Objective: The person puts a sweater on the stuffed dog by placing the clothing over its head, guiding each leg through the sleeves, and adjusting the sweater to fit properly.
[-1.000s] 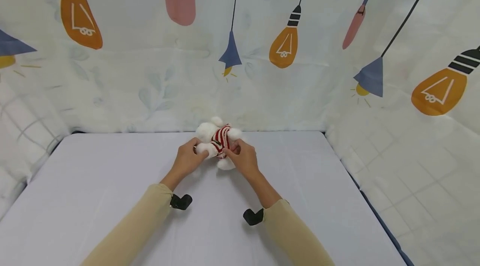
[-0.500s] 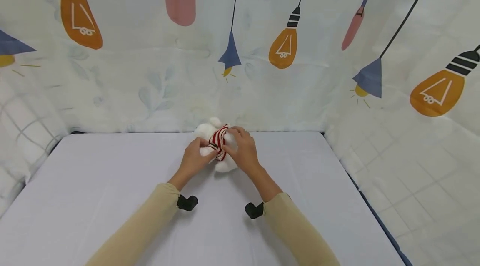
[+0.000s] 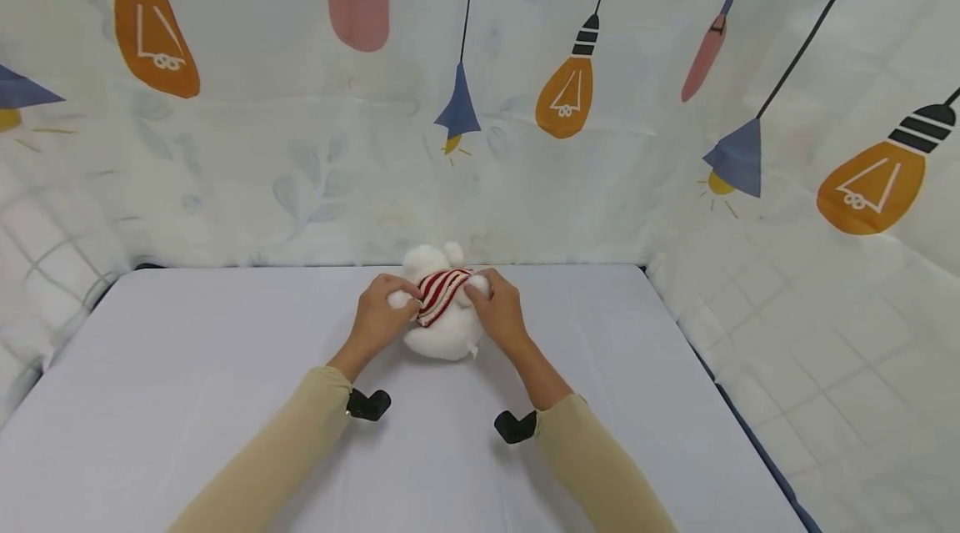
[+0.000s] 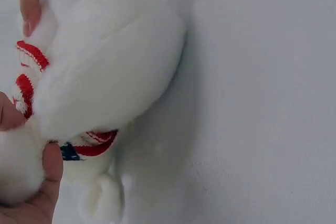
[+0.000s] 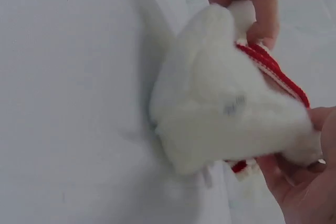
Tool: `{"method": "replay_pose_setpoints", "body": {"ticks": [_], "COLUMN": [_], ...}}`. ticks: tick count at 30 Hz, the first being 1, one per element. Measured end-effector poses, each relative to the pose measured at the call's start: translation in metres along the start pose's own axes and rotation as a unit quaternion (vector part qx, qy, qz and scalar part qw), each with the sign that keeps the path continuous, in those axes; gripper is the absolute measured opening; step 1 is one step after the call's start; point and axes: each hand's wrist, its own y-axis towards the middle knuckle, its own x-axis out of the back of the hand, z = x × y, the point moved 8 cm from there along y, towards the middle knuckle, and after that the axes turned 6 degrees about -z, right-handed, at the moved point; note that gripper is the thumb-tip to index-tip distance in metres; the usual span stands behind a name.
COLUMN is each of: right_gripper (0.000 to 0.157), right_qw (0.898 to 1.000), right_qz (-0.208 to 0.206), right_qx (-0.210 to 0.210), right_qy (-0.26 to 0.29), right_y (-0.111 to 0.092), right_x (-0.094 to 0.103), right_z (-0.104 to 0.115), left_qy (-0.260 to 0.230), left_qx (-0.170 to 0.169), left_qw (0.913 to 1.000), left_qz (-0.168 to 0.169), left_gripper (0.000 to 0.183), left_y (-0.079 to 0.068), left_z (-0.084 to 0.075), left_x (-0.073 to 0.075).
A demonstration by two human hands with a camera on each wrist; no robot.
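A white plush toy [image 3: 445, 341] in a red-and-white striped knitted garment [image 3: 441, 295] is near the far edge of the table. Its rounded head [image 3: 422, 259] points away from me. My left hand [image 3: 375, 318] pinches one stubby limb at the toy's left side, between thumb and fingers; the left wrist view shows this limb [image 4: 18, 163] closely. On the opposite side, my right hand [image 3: 501, 313] grips the other limb [image 3: 477, 286]. White fur [image 5: 210, 103] fills the middle of the right wrist view, and the garment is bunched above the toy's lower body. The toy's face is hidden.
A white-covered table [image 3: 247, 366] spreads beneath both arms. Behind it hangs a pale curtain [image 3: 315, 141] printed with bulbs and lamps, which also closes off both sides. Black wrist mounts [image 3: 369, 405] stick out from the beige sleeves [image 3: 270, 450].
The toy has turned clockwise and come slightly toward me, so more of its white lower body shows. My right hand has gone from spread fingers over its side to gripping a limb.
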Motion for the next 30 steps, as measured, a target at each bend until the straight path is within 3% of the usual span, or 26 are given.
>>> {"method": "replay_pose_setpoints", "body": {"ticks": [4,7,10,15,18,21,24,30], "right_gripper": [0.025,0.029,0.033,0.035,0.04,0.043,0.038,0.031], "right_qw": [0.994,0.989,0.99,0.995,0.993,0.986,0.982,0.995], "right_qz": [0.042,0.061,0.069,0.072,0.1,0.134,0.136,0.042], "right_qx": [-0.076,-0.097,-0.082,-0.044,-0.022,-0.006,0.003,-0.039], "right_qy": [0.066,0.089,0.088,0.056,0.066,0.099,0.129,0.08], "right_y": [-0.012,-0.02,-0.024,-0.027,-0.03,-0.032,-0.031,-0.016], "right_x": [-0.002,-0.004,-0.008,-0.015,-0.02,-0.022,-0.017,0.0], "right_z": [-0.009,-0.006,0.002,0.014,0.022,0.027,0.026,0.0], "left_qy": [0.018,0.044,0.08,0.127,0.129,0.107,0.085,0.085], "left_qx": [0.02,-0.004,-0.063,-0.173,-0.225,-0.258,-0.26,-0.239], "left_qw": [0.999,0.9977,0.9934,0.9757,0.965,0.9591,0.9601,0.9646], "left_qz": [0.036,0.052,0.053,0.044,0.039,0.044,0.056,0.072], "left_gripper": [0.011,0.011,0.013,0.041,0.049,0.046,0.042,0.041], "left_y": [-0.002,-0.002,-0.003,-0.01,-0.014,-0.018,-0.019,-0.019], "left_z": [0.005,0.002,-0.009,-0.035,-0.048,-0.058,-0.059,-0.056], "left_x": [0.004,0.007,0.007,0.002,-0.002,-0.003,-0.004,-0.003]}}
